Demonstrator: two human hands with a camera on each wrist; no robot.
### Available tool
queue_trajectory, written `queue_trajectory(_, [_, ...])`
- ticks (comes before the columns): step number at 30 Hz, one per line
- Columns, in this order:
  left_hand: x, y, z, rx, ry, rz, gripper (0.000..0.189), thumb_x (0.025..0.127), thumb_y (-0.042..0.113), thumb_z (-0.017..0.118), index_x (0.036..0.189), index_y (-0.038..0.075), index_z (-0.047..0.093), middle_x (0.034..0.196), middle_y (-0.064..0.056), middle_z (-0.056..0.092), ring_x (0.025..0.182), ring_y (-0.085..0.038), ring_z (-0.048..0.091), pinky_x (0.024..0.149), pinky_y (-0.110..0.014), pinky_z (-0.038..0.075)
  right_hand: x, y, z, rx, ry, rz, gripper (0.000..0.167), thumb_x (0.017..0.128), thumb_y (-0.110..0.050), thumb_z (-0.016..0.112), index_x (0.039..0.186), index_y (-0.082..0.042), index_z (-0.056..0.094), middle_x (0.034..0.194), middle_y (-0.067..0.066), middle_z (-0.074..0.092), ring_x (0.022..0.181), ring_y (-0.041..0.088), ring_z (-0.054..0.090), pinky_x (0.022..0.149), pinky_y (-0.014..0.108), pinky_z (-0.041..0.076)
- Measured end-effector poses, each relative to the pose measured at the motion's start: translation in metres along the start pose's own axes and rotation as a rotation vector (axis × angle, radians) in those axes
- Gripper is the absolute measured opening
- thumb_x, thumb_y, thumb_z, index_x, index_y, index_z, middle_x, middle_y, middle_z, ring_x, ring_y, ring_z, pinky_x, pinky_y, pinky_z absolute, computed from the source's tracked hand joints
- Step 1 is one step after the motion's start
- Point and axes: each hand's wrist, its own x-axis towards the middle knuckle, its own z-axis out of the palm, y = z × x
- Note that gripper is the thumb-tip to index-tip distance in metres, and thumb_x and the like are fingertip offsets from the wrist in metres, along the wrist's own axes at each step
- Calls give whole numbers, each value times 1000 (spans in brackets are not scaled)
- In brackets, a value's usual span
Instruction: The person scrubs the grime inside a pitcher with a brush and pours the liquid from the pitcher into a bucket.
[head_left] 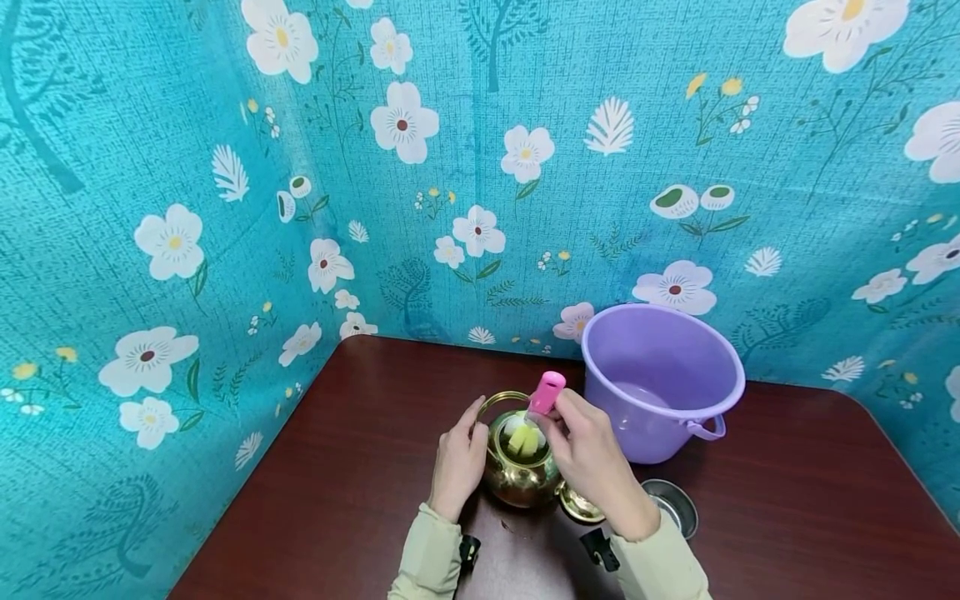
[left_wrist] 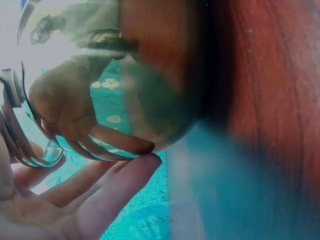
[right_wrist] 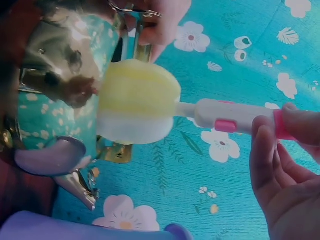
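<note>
A shiny brass teapot (head_left: 516, 485) stands upright on the table with its top open. My left hand (head_left: 459, 463) holds it at the left, fingers against the rounded body and by the raised handle (left_wrist: 30, 145). In my right hand (head_left: 592, 454), fingers and thumb pinch the pink end of a sponge bottle brush (head_left: 546, 392). The brush's yellow and white sponge head (right_wrist: 139, 95) sits at the teapot's mouth, partly inside the opening. Beside the teapot, below my right hand, lies a brass lid (head_left: 581, 505).
A purple bucket (head_left: 651, 435) stands behind and right of the teapot, near the right hand. Partly behind the right wrist is a small round metal dish (head_left: 684, 505). The dark wooden table (head_left: 360, 433) meets flowered turquoise cloth (head_left: 465, 292) at the back and left.
</note>
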Motion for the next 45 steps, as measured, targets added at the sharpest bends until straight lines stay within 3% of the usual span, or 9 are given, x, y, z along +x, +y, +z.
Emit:
queue_trajectory(11, [-1, 2, 0, 8, 12, -4, 46, 94, 17, 45, 135, 31, 57, 50, 9, 29, 48, -9, 26, 58, -28, 38, 1, -7, -9, -51, 23, 28, 15, 82, -1, 72, 85, -10, 61, 73, -6, 57, 62, 0, 49, 57, 10, 40])
queue_trajectory(27, [-3, 3, 0, 13, 9, -21, 45, 95, 18, 44, 137, 31, 55, 48, 7, 30, 47, -9, 26, 57, -28, 37, 1, -11, -16, 0, -2, 101, 16, 82, -5, 73, 87, -15, 62, 70, -10, 54, 58, -1, 44, 52, 15, 38])
queue_trajectory(34, [-2, 3, 1, 25, 5, -26, 44, 95, 21, 44, 136, 32, 56, 53, 4, 40, 55, -12, 40, 65, -31, 42, 3, -14, -11, 26, 12, 81, 14, 83, -5, 72, 89, -13, 63, 72, -7, 59, 61, 1, 49, 55, 13, 41])
queue_trajectory(45, [-2, 1, 2, 20, 15, -7, 44, 94, 19, 45, 134, 30, 58, 51, 4, 42, 57, -13, 43, 66, -32, 44, 5, -12, -4, 57, 96, 19, 19, 79, 1, 74, 91, -10, 64, 74, -5, 62, 63, 2, 52, 57, 12, 41])
